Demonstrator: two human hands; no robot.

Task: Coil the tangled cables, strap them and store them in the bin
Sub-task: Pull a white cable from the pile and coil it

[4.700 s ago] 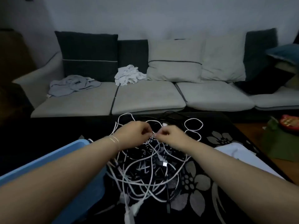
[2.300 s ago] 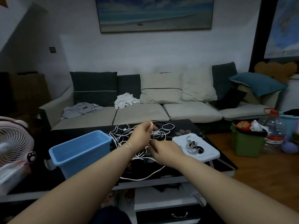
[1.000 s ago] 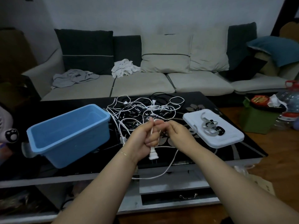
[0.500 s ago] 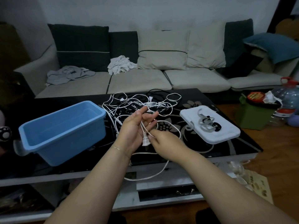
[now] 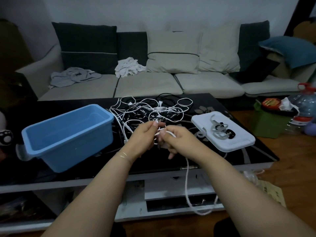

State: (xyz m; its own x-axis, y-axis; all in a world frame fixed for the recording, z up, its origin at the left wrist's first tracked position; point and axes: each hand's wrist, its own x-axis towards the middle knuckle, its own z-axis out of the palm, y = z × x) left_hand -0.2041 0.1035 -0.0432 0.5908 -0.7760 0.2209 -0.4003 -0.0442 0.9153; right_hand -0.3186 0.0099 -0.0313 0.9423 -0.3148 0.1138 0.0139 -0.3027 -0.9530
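Observation:
A tangle of white and black cables (image 5: 150, 110) lies in the middle of the black coffee table (image 5: 239, 151). My left hand (image 5: 143, 137) grips a small loop of one white cable (image 5: 187, 177) in front of the pile. My right hand (image 5: 179, 139) pinches the same cable beside it, and the slack hangs down past the table's front edge in a long loop. The blue bin (image 5: 68, 134) stands to the left of my hands and has nothing in it. Several grey and black straps (image 5: 220, 130) lie on a white lid (image 5: 227, 144) at the right.
A grey sofa (image 5: 145, 82) with cushions and crumpled cloths runs behind the table. A green bin (image 5: 268, 124) and a large water bottle (image 5: 304, 106) stand on the wooden floor at the right. Part of a fan (image 5: 5, 132) shows at the left edge.
My hands have drawn one white cable out of the pile toward the table's front. The plug is now hidden inside my left hand, and the slack loop hangs lower on the right.

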